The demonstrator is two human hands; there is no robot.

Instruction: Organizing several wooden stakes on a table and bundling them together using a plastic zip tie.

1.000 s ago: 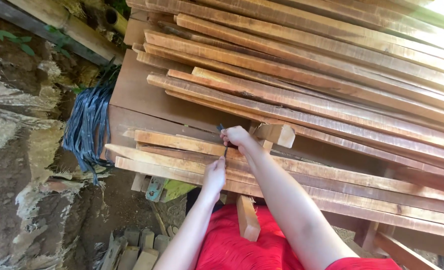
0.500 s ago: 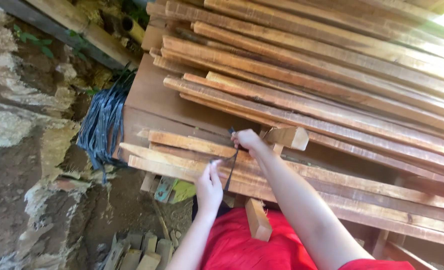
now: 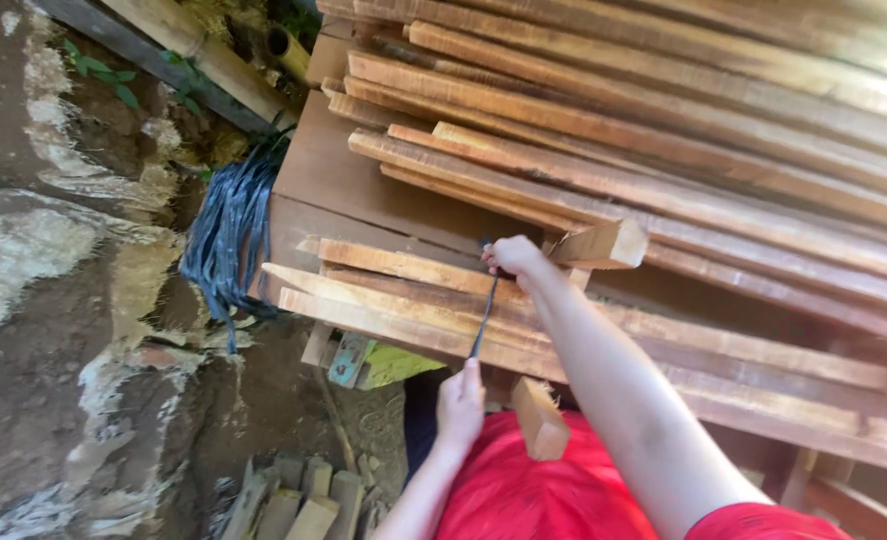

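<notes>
Strap [image 3: 483, 318]: thin dark strand, stretched taut between both hands at centre frame, crossing the front edges of the lowest planks.

Plank stack [image 3: 664, 180]: long rough-sawn boards, reddish-tan, filling the upper right and centre, ends pointing toward the left.

Flat brown panel [image 3: 334, 180]: beneath the stack, centre left.

Bundle of dark straps [image 3: 229, 230]: hanging at the panel's left corner, loose ends trailing down.

Short wood block [image 3: 604, 243]: on the planks, just beside the right hand.

Offcut pieces [image 3: 294, 495]: pale, lying on the earth at lower centre.

Right hand [image 3: 512, 257]: closed on the strand's upper end, resting against the planks.

Left hand [image 3: 461, 405]: closed, pinching the strand's lower end, below the plank edges.
</notes>
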